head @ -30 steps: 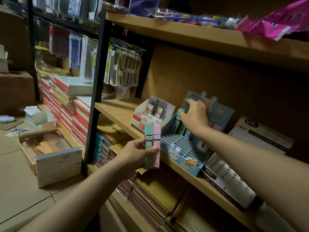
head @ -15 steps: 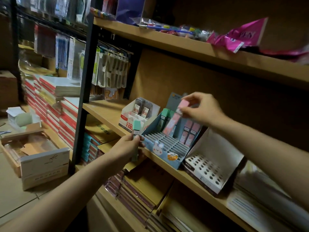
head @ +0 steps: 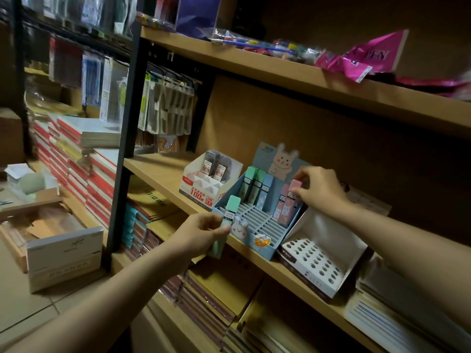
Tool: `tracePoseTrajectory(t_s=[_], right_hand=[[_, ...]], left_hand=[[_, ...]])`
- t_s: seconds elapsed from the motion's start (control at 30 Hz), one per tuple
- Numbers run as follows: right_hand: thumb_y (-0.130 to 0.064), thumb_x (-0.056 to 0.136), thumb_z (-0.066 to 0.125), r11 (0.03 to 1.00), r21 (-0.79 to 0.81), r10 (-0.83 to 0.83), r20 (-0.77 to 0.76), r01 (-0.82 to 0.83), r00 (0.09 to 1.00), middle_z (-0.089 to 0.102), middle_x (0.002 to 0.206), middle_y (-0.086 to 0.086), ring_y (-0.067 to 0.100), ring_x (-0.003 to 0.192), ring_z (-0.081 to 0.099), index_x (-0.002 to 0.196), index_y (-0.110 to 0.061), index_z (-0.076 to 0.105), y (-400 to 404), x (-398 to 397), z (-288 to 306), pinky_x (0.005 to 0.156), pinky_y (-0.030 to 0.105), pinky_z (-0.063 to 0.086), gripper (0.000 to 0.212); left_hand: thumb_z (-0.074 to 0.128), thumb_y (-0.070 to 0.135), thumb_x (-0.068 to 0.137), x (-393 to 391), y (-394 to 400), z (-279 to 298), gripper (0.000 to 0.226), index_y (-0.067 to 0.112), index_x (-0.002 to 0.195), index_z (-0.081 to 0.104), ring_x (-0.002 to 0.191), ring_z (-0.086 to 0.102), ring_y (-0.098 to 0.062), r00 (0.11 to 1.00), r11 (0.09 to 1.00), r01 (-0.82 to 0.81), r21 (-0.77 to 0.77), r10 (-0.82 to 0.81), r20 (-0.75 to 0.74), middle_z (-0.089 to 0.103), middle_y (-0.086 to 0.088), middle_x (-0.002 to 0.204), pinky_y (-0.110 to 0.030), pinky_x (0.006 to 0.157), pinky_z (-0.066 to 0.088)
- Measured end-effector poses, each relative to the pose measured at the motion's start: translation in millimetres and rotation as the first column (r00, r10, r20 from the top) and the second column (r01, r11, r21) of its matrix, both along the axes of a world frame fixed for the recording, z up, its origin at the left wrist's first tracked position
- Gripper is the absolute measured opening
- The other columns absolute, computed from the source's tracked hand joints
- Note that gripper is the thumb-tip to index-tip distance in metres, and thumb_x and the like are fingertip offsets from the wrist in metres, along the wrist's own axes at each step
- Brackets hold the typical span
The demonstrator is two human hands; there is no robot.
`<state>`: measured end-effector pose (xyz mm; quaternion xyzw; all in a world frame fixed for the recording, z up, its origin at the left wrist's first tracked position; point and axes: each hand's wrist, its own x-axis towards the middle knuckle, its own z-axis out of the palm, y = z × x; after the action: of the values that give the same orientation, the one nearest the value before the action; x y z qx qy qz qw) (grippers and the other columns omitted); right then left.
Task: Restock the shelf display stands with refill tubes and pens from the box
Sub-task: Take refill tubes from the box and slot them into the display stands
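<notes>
On blue display stand (head: 257, 225), pastel tubes upright, pink tube (head: 293, 197) pinched by right hand (head: 318, 192)

This was a stationery shop, or its stockroom, no question. Wooden shelves (head: 280, 70) on a black metal frame (head: 125, 138) carried cardboard display stands (head: 257, 225) of lead refill tubes (head: 251, 184). Packaged goods hung on pegs (head: 168, 108) to the left, notebooks sat stacked in piles (head: 76, 159), and an opened carton (head: 63, 256) stood on the tiled floor (head: 20, 307). Dim lighting throughout.
</notes>
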<state>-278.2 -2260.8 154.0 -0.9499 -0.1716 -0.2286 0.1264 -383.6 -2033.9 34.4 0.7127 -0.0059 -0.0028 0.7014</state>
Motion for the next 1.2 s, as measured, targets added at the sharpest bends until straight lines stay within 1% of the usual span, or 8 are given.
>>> tracePoseTrajectory(t_s=[0.3,0.43,0.67,0.73,0.8,0.9,1.1,1.2], right_hand=[[-0.013,0.083,0.076,0.998,0.053,-0.028,-0.007,0.028,1.0,0.067,0.1,0.006,0.017,0.085,0.063,0.103,-0.011,0.068,11,5,-16,0.068,0.027,0.053,0.022],[-0.013,0.083,0.075,0.997,0.05,-0.055,0.003,0.055,0.998,0.067,0.102,0.01,0.023,0.091,0.064,0.1,-0.008,0.068,13,8,-27,0.081,0.039,0.057,0.019],[-0.025,0.087,0.072,0.997,-0.06,-0.044,0.084,0.049,0.996,0.063,0.112,0.01,0.025,0.099,0.063,0.117,-0.008,0.066,13,2,-25,0.086,0.039,0.055,0.035],[-0.029,0.091,0.066,0.999,-0.043,0.026,0.176,-0.019,0.984,0.059,0.112,0.003,0.017,0.094,0.061,0.124,-0.014,0.061,18,-9,-23,0.08,0.031,0.054,0.037],[-0.033,0.092,0.062,0.98,0.06,0.182,0.09,-0.187,0.979,0.059,0.102,-0.009,0.005,0.082,0.06,0.122,-0.021,0.062,29,-25,-24,0.072,0.021,0.053,0.032],[-0.038,0.09,0.063,0.907,0.253,0.394,-0.233,-0.336,0.889,0.065,0.099,-0.011,0.006,0.082,0.067,0.121,-0.029,0.061,51,-47,-30,0.075,0.029,0.06,0.033],[-0.017,0.083,0.075,0.883,0.371,0.389,-0.232,-0.289,0.891,0.067,0.097,-0.001,0.015,0.079,0.071,0.106,-0.023,0.062,64,-38,-24,0.075,0.038,0.061,0.028],[-0.016,0.08,0.078,0.886,0.422,0.238,-0.053,-0.194,0.97,0.067,0.096,-0.003,0.009,0.082,0.066,0.102,-0.024,0.064,54,-14,-2,0.072,0.027,0.059,0.027]], left_hand=[[0.064,0.021,0.09,4,-1,-6,0.012,0.017,0.1,0.069,0.107,0.063,-0.021,1.0,1.0,-0.019,0.01,0.019,-0.001,0.068,-0.005,0.109,-0.048,0.097,0.051],[0.065,0.018,0.089,5,-2,-6,0.012,0.017,0.1,0.069,0.104,0.063,-0.018,1.0,1.0,-0.007,-0.002,0.007,-0.004,0.068,-0.004,0.108,-0.043,0.095,0.053],[0.068,0.018,0.086,6,-4,-6,0.015,0.017,0.101,0.068,0.102,0.064,-0.02,0.998,0.998,-0.043,-0.039,0.045,0.045,0.068,-0.006,0.105,-0.03,0.079,0.056],[0.067,0.019,0.086,6,-4,-5,0.022,0.017,0.108,0.067,0.105,0.063,-0.018,0.996,0.997,-0.061,-0.042,0.064,0.065,0.067,-0.004,0.109,-0.032,0.085,0.056],[0.066,0.019,0.087,7,-5,-5,0.03,0.016,0.117,0.064,0.11,0.061,-0.017,0.993,0.997,-0.076,-0.027,0.078,0.094,0.066,-0.002,0.113,-0.038,0.095,0.053],[0.066,0.019,0.088,9,-8,-4,0.025,0.02,0.113,0.067,0.109,0.062,-0.015,0.987,0.999,-0.049,-0.017,0.051,0.15,0.068,0.0,0.111,-0.04,0.097,0.052],[0.062,0.025,0.091,18,-10,-6,0.017,0.03,0.107,0.064,0.104,0.061,-0.008,0.94,0.973,-0.181,0.145,0.128,0.317,0.066,0.008,0.109,-0.029,0.086,0.055],[0.059,0.032,0.093,25,-2,-13,0.035,0.029,0.127,0.054,0.122,0.045,-0.009,0.846,0.8,-0.399,0.448,0.133,0.517,0.048,0.005,0.133,-0.025,0.098,0.044]])
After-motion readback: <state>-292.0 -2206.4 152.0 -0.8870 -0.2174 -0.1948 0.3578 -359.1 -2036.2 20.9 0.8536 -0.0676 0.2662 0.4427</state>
